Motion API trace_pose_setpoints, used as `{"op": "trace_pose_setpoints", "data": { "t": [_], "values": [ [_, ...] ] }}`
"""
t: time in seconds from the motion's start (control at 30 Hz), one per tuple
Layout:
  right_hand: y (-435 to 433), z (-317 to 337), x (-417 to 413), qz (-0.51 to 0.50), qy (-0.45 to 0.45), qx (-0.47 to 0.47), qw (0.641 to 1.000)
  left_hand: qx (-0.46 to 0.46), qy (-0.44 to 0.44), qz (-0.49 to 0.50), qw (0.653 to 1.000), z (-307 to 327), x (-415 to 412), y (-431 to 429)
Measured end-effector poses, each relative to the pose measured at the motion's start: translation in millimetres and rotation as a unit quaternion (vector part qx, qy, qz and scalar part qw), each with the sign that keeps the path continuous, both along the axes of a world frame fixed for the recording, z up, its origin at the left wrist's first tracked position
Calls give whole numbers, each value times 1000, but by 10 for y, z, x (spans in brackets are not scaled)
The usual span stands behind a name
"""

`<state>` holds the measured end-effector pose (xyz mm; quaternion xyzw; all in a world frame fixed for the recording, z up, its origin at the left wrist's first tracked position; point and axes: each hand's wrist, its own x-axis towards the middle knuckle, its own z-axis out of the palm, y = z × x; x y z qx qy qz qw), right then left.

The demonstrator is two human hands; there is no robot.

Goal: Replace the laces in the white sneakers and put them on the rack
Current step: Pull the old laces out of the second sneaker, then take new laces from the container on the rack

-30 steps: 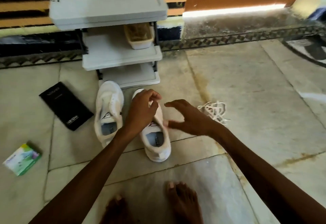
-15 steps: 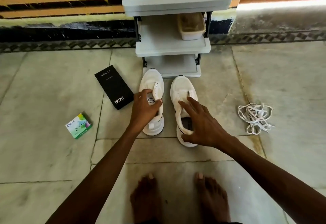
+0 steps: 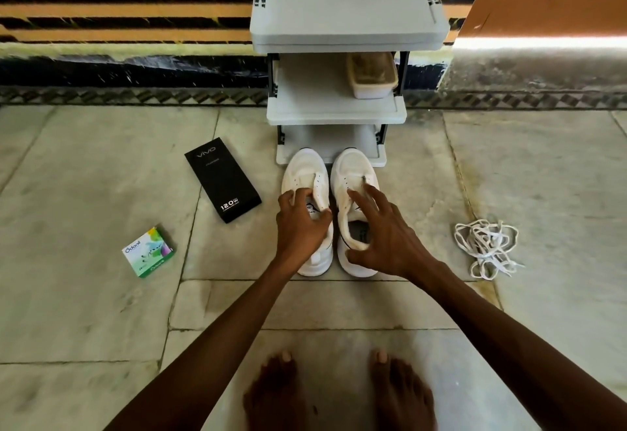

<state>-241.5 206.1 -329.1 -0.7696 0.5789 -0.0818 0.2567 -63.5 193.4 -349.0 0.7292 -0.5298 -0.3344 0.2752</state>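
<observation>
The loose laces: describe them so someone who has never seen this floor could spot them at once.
Start at the grey shoe rack against the striped wall; white sneakers stand on the floor before it. Right of the sneakers, the laces lie alone as a tangled white heap. The black box and the green box lie on the opposite side.

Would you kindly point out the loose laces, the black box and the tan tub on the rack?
loose laces (image 3: 483,249), head view, middle of the tangle.
black box (image 3: 222,179), head view, centre of its top face.
tan tub (image 3: 371,90), head view, its front wall.
</observation>
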Motion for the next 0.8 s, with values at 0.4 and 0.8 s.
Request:
{"op": "trace_pose_setpoints", "data": {
  "t": [0.4, 0.8],
  "values": [
    [-132, -32, -35, 47, -2, 42, 998, 32, 3, -44, 999, 82, 88, -73],
    [-573, 776, -77, -64, -92, 4, 994, -64, 50, -35, 996, 431, 182, -357]
  ]
}}
